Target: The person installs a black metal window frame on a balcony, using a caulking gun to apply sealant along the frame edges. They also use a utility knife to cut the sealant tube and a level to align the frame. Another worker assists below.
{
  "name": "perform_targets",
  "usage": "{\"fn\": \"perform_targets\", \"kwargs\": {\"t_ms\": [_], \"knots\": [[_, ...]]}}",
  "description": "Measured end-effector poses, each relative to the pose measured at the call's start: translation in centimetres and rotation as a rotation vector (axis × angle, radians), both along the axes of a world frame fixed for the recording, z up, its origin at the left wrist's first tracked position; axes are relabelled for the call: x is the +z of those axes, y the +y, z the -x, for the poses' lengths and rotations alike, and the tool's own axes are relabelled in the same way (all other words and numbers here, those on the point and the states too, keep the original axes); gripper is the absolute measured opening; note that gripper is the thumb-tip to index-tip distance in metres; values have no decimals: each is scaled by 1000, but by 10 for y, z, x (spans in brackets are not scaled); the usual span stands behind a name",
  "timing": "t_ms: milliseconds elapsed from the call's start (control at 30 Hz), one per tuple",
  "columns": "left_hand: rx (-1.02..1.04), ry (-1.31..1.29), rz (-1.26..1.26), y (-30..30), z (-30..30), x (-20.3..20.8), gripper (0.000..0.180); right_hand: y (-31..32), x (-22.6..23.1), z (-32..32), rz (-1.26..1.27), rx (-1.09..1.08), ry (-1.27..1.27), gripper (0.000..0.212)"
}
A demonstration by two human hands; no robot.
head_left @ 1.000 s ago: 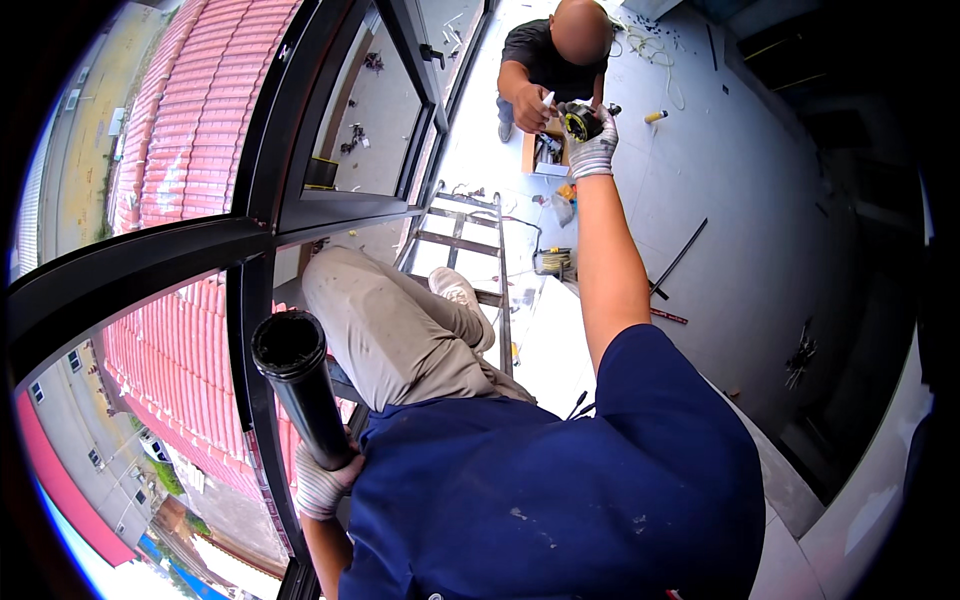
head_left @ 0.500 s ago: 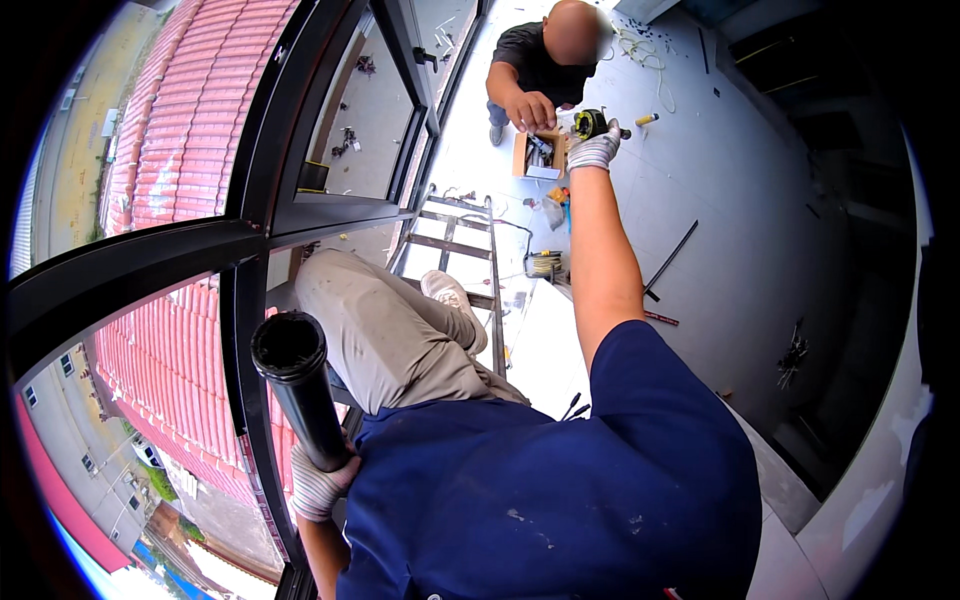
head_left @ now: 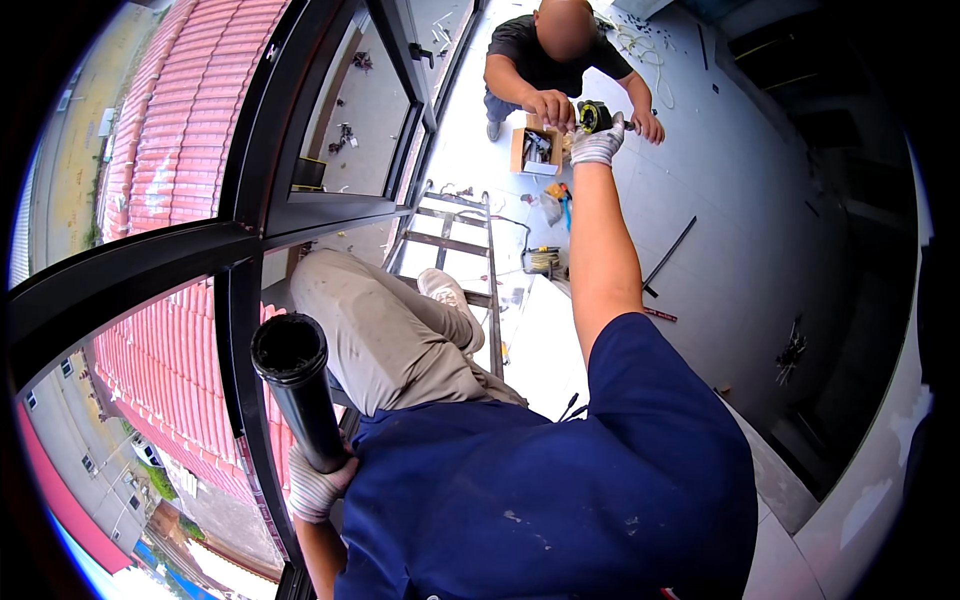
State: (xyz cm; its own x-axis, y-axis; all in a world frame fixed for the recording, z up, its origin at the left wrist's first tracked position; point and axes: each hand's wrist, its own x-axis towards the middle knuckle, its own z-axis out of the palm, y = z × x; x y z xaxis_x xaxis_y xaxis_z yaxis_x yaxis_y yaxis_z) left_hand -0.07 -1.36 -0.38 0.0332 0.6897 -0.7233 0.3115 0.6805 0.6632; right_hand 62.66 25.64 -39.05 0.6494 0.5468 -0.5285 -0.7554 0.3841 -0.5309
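Note:
My left hand (head_left: 320,482), in a striped knit glove, is closed around the lower end of a black tube (head_left: 308,410). The tube tilts up beside the window frame, its open, dark-smeared mouth facing me. My right arm stretches far ahead. At its end my gloved right hand (head_left: 598,148) is closed on a small black and yellow-green tool (head_left: 594,117), its exact kind too small to make out. A co-worker (head_left: 560,50) stands below, one hand (head_left: 552,108) right at the tool's left side and the other (head_left: 648,126) just to its right.
A dark window frame (head_left: 255,240) runs along my left, with red roof tiles (head_left: 170,340) outside. A ladder (head_left: 450,243) stands beyond my bent leg (head_left: 380,330). On the floor are a cardboard box (head_left: 518,150) of parts, a cable coil (head_left: 541,262) and a dark bar (head_left: 672,255).
The co-worker has leaned in, and that person's left hand has come into view beside the tool. The other hand has moved right, up to it. My hands stay nearly still.

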Motion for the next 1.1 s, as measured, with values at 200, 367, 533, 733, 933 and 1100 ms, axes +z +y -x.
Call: {"fn": "perform_targets", "kwargs": {"t_ms": [200, 367, 533, 733, 933, 1100], "knots": [[-9, 36, 14, 4, -5, 4, 44, 14, -6, -10, 11, 53, 59, 60], [-13, 32, 32, 3, -4, 2, 45, 21, 0, -10, 167, -22, 29, 53], [-19, 44, 35, 3, -6, 4, 45, 14, 11, -8, 186, -97, 8, 45], [12, 29, 23, -2, -7, 2, 45, 13, 47, 9, 257, -294, -44, 54], [18, -15, 19, -1, -3, 1, 45, -4, 88, 14, 343, -374, -164, 59], [-4, -13, 41, 2, -2, 3, 47, -20, 87, 9, 408, -324, -197, 61]]}}
